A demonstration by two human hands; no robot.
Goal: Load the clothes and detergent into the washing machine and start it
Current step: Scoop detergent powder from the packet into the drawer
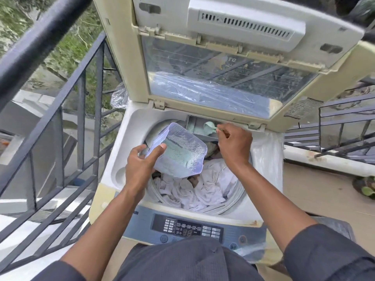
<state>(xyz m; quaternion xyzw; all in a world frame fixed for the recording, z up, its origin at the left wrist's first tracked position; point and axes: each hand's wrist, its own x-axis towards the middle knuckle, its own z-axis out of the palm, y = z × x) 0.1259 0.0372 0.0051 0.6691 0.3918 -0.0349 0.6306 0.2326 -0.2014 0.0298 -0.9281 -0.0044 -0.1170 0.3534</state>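
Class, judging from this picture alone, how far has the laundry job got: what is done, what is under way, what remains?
Done: white clothes lie in the drum under the raised lid. Under way: the left hand holds a clear plastic tub of green detergent powder, while the right hand tips a pale green scoop at the dispenser tray. Left: close the lid and press start on the blue control panel.

Open top-load washing machine, white clothes lying in drum
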